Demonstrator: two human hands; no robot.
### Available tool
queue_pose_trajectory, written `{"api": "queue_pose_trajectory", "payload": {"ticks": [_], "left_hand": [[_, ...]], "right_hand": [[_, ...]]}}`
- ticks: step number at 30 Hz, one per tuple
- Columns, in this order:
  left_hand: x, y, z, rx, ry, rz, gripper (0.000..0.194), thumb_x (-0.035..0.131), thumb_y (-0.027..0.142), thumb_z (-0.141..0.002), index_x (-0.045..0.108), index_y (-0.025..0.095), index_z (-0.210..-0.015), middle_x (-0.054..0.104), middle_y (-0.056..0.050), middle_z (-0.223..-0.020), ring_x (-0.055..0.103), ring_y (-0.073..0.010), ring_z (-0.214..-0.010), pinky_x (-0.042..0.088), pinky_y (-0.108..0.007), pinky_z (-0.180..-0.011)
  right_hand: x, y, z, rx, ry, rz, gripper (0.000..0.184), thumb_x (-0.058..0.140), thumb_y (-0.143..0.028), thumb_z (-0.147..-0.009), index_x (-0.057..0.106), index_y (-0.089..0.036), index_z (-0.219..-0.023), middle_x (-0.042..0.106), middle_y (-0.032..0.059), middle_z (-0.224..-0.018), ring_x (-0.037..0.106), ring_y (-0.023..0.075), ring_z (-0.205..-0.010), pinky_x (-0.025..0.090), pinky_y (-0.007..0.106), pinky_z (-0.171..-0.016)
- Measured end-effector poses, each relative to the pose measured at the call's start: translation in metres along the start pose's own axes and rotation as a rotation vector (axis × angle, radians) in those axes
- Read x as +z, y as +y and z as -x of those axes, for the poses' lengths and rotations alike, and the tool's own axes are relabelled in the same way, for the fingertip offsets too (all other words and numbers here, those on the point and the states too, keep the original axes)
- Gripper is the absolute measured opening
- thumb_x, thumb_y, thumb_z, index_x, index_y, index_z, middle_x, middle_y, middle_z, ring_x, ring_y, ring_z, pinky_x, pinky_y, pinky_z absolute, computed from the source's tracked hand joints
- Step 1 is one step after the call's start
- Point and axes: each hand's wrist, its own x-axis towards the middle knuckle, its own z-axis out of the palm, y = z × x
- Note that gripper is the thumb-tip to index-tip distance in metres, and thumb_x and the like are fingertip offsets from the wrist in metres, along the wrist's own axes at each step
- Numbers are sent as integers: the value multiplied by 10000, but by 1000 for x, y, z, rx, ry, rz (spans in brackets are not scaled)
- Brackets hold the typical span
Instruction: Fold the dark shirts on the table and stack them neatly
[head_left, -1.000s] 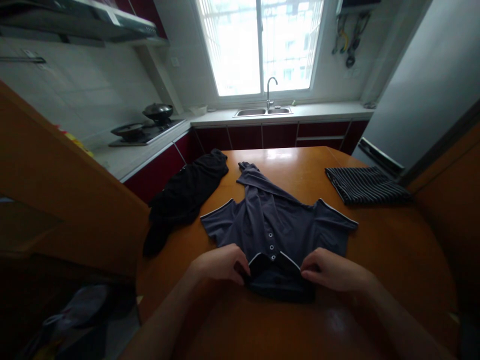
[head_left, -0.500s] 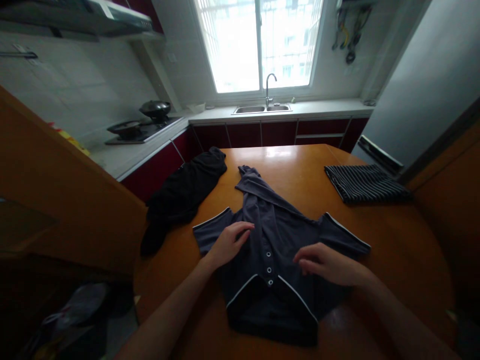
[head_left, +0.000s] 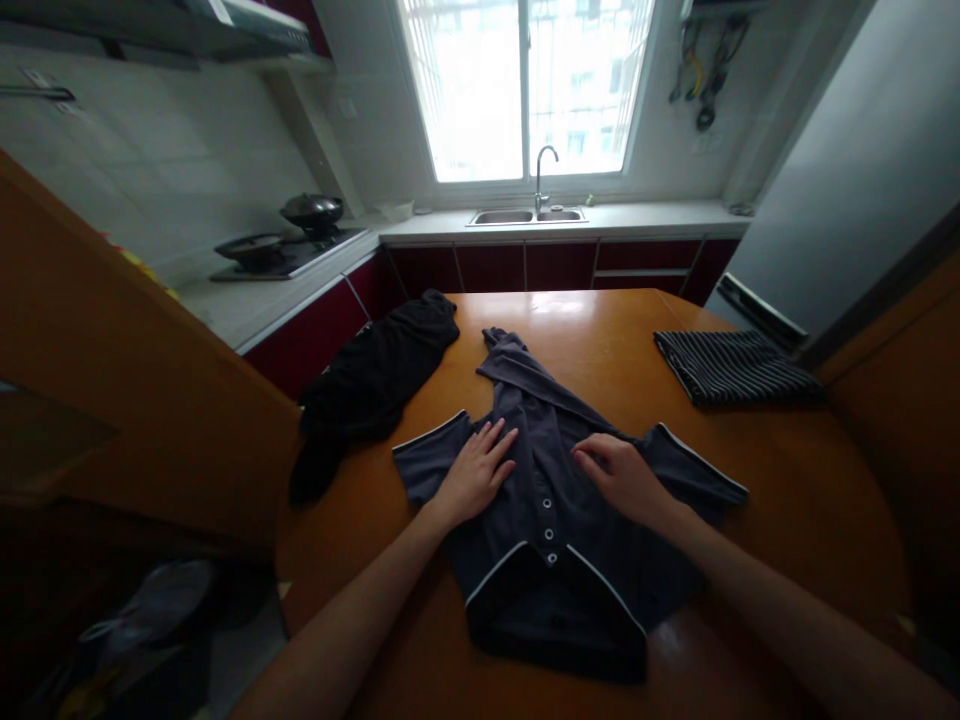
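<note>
A dark blue-grey polo shirt [head_left: 559,470] lies on the wooden table, its white-edged collar towards me and several pale ring-shaped buttons down its placket. Both short sleeves spread out sideways, while the body narrows into folds at the far end. My left hand [head_left: 477,470] rests flat on the shirt left of the placket, fingers spread. To the right of the placket, my right hand [head_left: 626,478] has its fingers bent, with thumb and forefinger tips drawn together at the cloth. How much fabric is between those fingertips is hard to see.
On the round-edged table [head_left: 592,335], a crumpled black garment [head_left: 382,365] lies to the left and a folded black-and-white striped cloth [head_left: 739,368] to the right. Beyond are a sink [head_left: 502,217], a hob with pans [head_left: 311,212] and a fridge [head_left: 847,170].
My left hand has flattened and spread its fingers on the shirt. My right hand has moved away from me and slightly left, its thumb and forefinger now meeting at the cloth.
</note>
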Motion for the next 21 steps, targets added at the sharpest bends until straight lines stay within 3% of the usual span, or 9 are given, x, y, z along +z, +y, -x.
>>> {"api": "queue_pose_trajectory", "payload": {"ticks": [5, 11, 17, 21], "left_hand": [[2, 0, 0, 0, -9, -28, 506, 440, 441, -1031, 440, 278, -1511, 288, -83, -1640, 235, -296, -1516, 243, -535, -1215], [-1, 4, 1, 4, -4, -37, 489, 461, 428, -1024, 491, 250, -1479, 327, -101, -1622, 245, -312, -1511, 246, -540, -1214], [1, 3, 2, 15, 24, -45, 472, 478, 407, -1019, 500, 265, -1468, 338, -95, -1618, 269, -311, -1503, 276, -541, -1203], [0, 3, 3, 7, 11, -42, 470, 475, 406, -1019, 497, 269, -1468, 342, -91, -1617, 271, -315, -1502, 283, -542, -1202]], "right_hand": [[27, -9, -72, -227, -44, 238, 271, 493, -319, -991, 743, -214, -1005, 691, 99, -1129, 564, 247, -1106, 435, 394, -1003], [68, -1, -154, -237, -203, 516, 381, 428, -442, -1023, 730, -239, -1138, 463, 112, -1523, 319, 339, -1402, 282, 567, -1101], [94, 8, -195, -135, -324, 539, 464, 382, -486, -1031, 639, -198, -1289, 327, 161, -1609, 206, 392, -1478, 165, 692, -1108], [96, 18, -210, -95, -234, 452, 568, 377, -506, -1024, 470, -139, -1447, 336, 183, -1603, 233, 352, -1481, 165, 649, -1146]]}}
